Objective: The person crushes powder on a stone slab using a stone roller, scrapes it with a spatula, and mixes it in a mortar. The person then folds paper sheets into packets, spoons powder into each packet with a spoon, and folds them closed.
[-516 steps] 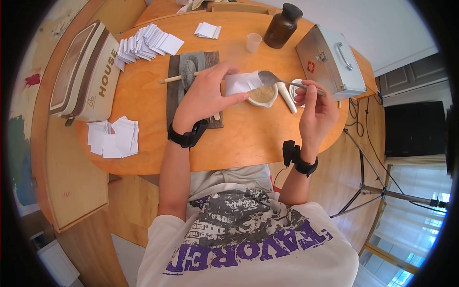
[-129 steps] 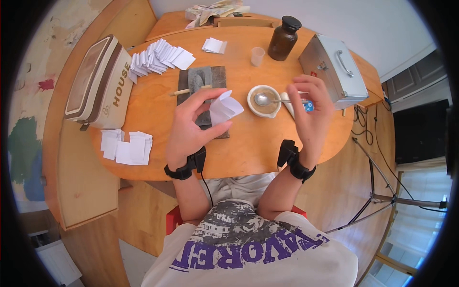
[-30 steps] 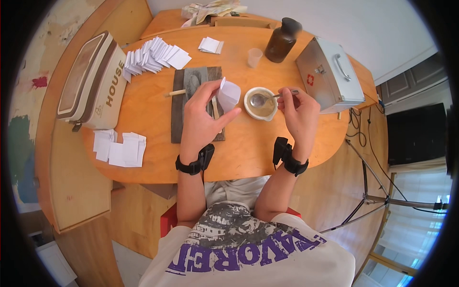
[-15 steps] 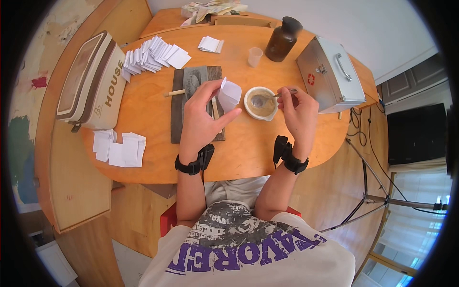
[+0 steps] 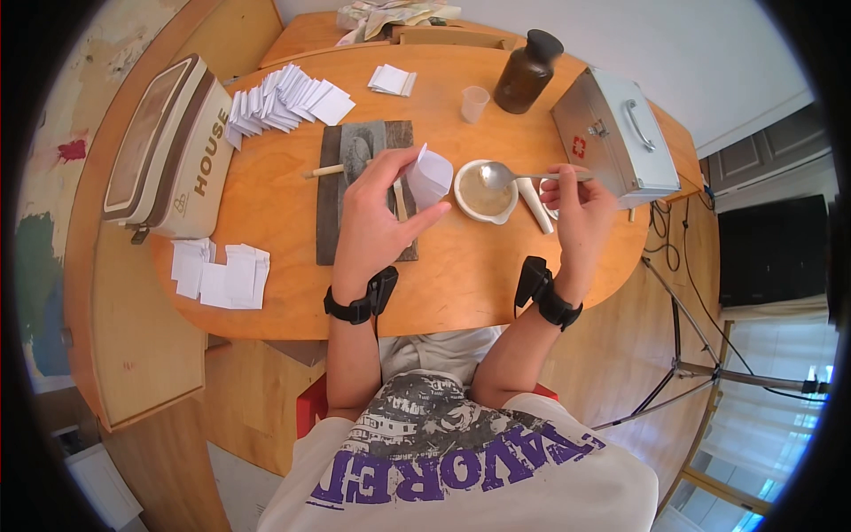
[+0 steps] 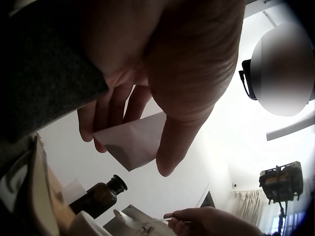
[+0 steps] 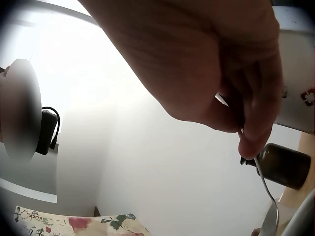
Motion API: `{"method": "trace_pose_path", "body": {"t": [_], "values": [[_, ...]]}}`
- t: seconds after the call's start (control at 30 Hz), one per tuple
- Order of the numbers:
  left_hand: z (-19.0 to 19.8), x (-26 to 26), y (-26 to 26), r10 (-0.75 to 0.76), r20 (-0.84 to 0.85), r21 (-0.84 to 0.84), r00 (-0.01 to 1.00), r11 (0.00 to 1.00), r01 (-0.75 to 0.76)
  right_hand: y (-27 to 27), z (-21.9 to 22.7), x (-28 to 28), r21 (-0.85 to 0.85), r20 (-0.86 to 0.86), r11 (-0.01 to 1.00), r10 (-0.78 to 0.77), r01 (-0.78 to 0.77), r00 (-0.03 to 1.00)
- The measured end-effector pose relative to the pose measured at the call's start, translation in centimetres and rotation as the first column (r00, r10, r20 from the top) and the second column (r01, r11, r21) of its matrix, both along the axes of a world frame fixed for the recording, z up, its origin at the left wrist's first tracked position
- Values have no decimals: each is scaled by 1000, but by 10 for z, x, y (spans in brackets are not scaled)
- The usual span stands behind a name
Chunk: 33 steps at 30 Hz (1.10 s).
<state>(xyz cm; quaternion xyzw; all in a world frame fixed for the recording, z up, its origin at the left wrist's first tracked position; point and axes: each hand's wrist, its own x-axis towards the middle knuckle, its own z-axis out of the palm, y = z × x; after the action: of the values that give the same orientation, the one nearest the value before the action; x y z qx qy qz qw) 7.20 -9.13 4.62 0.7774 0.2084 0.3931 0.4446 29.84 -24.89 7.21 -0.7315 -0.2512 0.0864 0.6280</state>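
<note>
My left hand [image 5: 370, 208] holds a small white paper packet [image 5: 431, 180] by its sides between thumb and fingers, its mouth spread. In the left wrist view, a darker patch shows low inside the thin paper packet [image 6: 133, 142]. My right hand [image 5: 581, 213] pinches the handle of a metal spoon [image 5: 498, 176], whose bowl hangs over the far right rim of a white mortar [image 5: 487, 218]. Tan powder [image 5: 483, 197] lies in the mortar. In the right wrist view, thumb and fingertips grip the spoon handle [image 7: 262, 179].
A white pestle [image 5: 537, 209] lies right of the mortar. Dark boards [image 5: 330, 226] lie left, near folded packets [image 5: 288, 97] and flat ones [image 5: 232, 279]. Behind stand a plastic cup [image 5: 474, 105], a brown bottle [image 5: 528, 75] and a metal case [image 5: 612, 133]. A HOUSE box [image 5: 173, 160] stands far left.
The spoon has risen out of the powder and moved to the mortar's rim as the right hand shifted right and turned. The left hand keeps the packet nearly still.
</note>
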Motion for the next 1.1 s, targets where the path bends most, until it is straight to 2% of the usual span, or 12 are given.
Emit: {"method": "trace_pose_path", "body": {"t": [0.13,0.33,0.53,0.6,0.7,0.73,0.8,0.83,0.93,0.97,1.03,1.1], "values": [[3,0,-1,-3,-23,18,1000,1000,3,-6,27,-19,90,-48,996,-21,25,999],[1,3,-2,1,-23,37,1000,999,0,1,52,-55,224,-20,974,48,-42,999],[1,5,-3,28,11,47,1000,999,-28,4,52,-69,176,170,964,171,-201,970],[0,5,-2,26,20,41,999,999,-27,3,51,-67,121,299,958,213,-258,930],[0,6,-3,26,34,36,999,999,-27,1,48,-61,102,390,946,248,-309,887],[0,6,-3,27,37,37,999,999,-28,1,48,-61,102,391,946,247,-308,887],[0,4,-3,20,21,24,1000,999,-21,1,48,-61,259,190,936,192,-237,963],[0,3,-2,15,3,12,1000,1000,-15,0,48,-58,257,191,938,189,-235,963],[2,1,-3,14,-4,6,1000,1000,-14,-5,45,-43,175,190,984,8,-42,982],[2,2,-3,12,-1,5,1000,1000,-12,-6,40,-37,174,193,984,6,-40,981],[2,2,-3,10,2,11,1000,1000,-10,-8,26,-23,-109,260,994,46,-18,964],[2,2,-3,7,-4,13,1000,1000,-7,-5,13,-14,-155,256,988,61,-21,965]]}}
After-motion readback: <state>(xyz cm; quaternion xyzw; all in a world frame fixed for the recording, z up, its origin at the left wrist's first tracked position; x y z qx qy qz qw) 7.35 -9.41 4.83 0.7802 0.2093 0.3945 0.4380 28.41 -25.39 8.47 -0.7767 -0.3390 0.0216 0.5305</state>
